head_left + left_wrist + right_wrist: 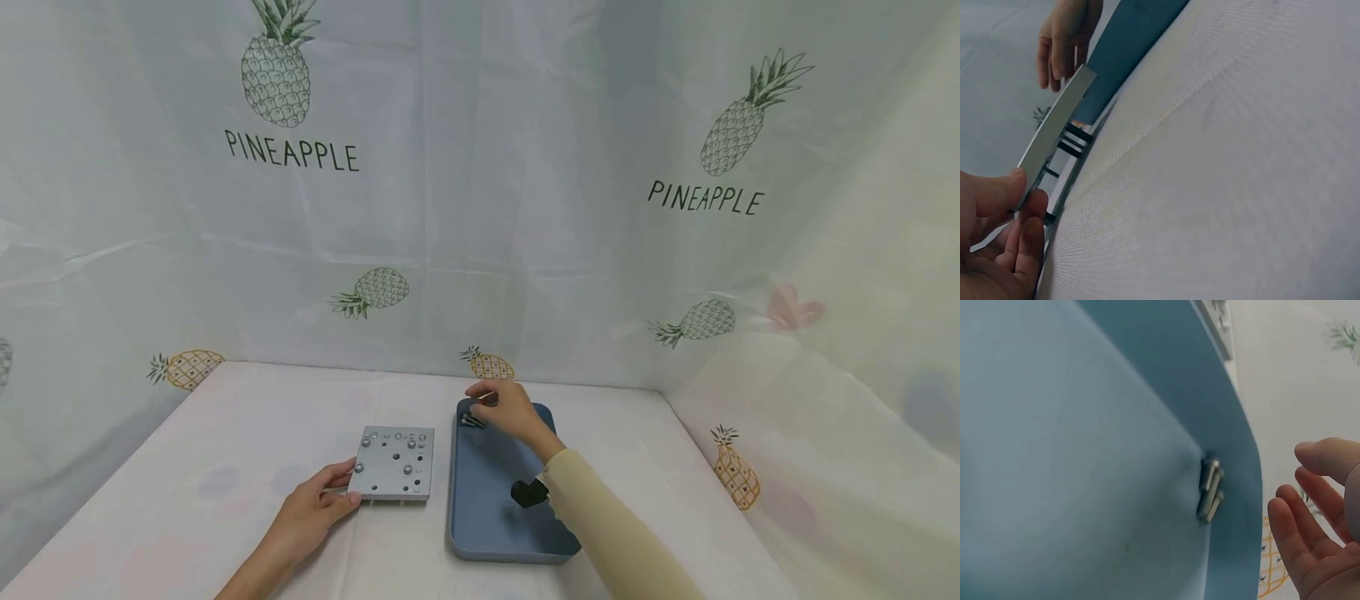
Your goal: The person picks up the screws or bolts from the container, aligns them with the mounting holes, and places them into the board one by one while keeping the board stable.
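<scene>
Lower left, my left grip (311,515) is pinching a metal plate (393,477); my right grip (512,412), fingers apart, is hovering near blurry bolts (471,422).

smooth metal plate (386,478), shiny metal fasteners (1211,492), matt plastic-looking tray (480,517), creased cloth-like backdrop (495,208)
</scene>
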`<state>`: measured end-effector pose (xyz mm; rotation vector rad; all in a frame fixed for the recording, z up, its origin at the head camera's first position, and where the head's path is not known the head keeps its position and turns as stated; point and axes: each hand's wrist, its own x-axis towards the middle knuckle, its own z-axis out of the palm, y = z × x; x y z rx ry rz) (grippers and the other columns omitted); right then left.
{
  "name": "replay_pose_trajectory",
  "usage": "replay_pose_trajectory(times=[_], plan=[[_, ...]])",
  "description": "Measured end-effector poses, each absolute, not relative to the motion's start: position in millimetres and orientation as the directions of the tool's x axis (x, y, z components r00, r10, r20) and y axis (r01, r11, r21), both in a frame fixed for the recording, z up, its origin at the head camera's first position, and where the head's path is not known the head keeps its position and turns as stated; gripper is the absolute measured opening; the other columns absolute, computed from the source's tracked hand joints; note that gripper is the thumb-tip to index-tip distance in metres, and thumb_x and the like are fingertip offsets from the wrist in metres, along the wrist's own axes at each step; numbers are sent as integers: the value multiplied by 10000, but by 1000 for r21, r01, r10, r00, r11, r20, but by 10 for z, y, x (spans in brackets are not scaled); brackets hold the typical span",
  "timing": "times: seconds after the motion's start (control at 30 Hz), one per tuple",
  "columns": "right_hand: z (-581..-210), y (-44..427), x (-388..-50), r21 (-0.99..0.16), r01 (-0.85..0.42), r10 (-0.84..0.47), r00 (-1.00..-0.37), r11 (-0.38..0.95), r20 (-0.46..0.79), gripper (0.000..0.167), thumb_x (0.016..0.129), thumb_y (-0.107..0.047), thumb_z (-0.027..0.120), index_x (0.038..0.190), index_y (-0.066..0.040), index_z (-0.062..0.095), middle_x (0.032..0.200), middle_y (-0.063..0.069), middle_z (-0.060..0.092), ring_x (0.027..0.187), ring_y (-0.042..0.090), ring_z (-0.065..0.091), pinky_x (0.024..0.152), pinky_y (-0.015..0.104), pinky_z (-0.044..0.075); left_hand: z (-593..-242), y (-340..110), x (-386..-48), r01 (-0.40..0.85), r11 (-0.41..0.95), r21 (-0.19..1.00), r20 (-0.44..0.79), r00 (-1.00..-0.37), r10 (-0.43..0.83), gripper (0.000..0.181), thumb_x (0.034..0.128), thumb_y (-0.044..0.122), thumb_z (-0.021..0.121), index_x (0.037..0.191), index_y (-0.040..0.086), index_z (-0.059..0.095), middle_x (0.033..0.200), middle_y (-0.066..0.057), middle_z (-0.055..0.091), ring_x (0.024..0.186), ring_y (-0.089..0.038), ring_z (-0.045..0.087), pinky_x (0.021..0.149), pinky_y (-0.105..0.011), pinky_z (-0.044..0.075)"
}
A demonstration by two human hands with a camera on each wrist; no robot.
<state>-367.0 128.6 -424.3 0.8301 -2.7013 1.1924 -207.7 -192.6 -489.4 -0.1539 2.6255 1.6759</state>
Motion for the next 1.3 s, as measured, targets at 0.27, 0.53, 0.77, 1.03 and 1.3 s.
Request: replay_pose_trajectory(times=[0.27,0.53,0.77,1.03,1.3], plan=[[-4350,1376,-3757,-648,-461,-411,-879,607,240,264,956,-68,771,1219,-72,773,1221,79,764,1085,277,742,917,431,595,-4895,-1929,-2076,-96,416,904,-73,-995,-71,638,984,231,784,1552,86,531,1408,-118,661,990,-118,700,864,-238,509],[-4482,1418,-3811,-619,-464,-430,-876,633,217,256,970,-53,761,1226,-47,764,1184,96,771,1037,247,742,893,416,593,-4896,-1933,-2074,-93,422,902,-69,-995,-72,640,982,236,785,1552,92,532,1407,-117,662,986,-115,702,864,-242,510],[-4564,1411,-3819,-596,-477,-439,-871,646,222,235,990,-27,727,1222,-42,767,1158,100,776,1028,243,739,895,417,590,-4892,-1929,-2068,-95,430,898,-68,-995,-78,630,983,232,784,1548,96,540,1405,-121,664,1005,-118,711,957,-371,528],[-4651,1366,-3830,-512,-524,-470,-849,681,244,273,982,31,687,1240,-11,764,1163,148,774,1010,285,728,884,447,581,-4880,-1926,-2058,-94,435,896,-66,-995,-79,636,977,254,792,1545,105,547,1400,-122,664,1006,-122,713,1006,-459,514],[-4662,1313,-3814,-449,-527,-472,-849,721,238,264,959,66,672,1191,2,779,1064,130,752,911,215,665,813,397,553,-4893,-1928,-2061,-102,431,896,-72,-994,-84,644,971,260,798,1545,112,548,1406,-112,664,977,-111,702,932,-338,510]])
